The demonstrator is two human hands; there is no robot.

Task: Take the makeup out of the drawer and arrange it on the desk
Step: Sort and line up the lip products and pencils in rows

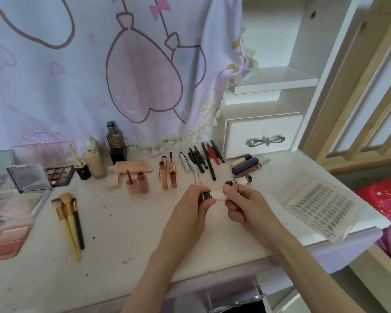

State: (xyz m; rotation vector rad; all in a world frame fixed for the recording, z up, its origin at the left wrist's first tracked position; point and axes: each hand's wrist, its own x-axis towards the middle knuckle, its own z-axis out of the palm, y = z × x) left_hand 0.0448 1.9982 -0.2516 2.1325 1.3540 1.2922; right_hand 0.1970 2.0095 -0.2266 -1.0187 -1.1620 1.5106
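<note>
Both hands meet above the middle of the white, stained surface (pixel 127 224), holding one small pale-pink cosmetic tube (pixel 219 196) level between them. The left hand (pixel 191 207) has its fingers curled round the tube's dark, silver-ringed end, thumb on top; the right hand (pixel 244 205) pinches the opposite end with thumb and forefinger, the other fingers folded under. So each grip is pressed on the tube, which hangs just over the surface, not touching it.

Just behind the hands lies a second short pale tube with a black cap (pixel 239 180). Beyond it, a navy lipstick case (pixel 245 166) lies with other lip products near the small white drawer box with a silver bow handle (pixel 263 137). A fan of slim black and red pencils (pixel 203 160) lies left of that box. Further left stand two tall orange-gold lip gloss tubes (pixel 168 175) and two squat pink bottles (pixel 137 182), one with its wand sticking up. A beige foundation bottle (pixel 96 164) and a dark square-shouldered bottle (pixel 116 143) stand upright at the back, against the pink printed cloth (pixel 77 75).

Three makeup brushes with gold and black handles (pixel 70 219) lie side by side at the left, near an open brown eyeshadow palette (pixel 60 175) and a blush palette (pixel 9 231) at the edge. A clear tray of false lashes (pixel 321 207) lies at the right edge. At the bottom, part of the open drawer (pixel 235 297) shows under the surface; what it holds cannot be made out.
</note>
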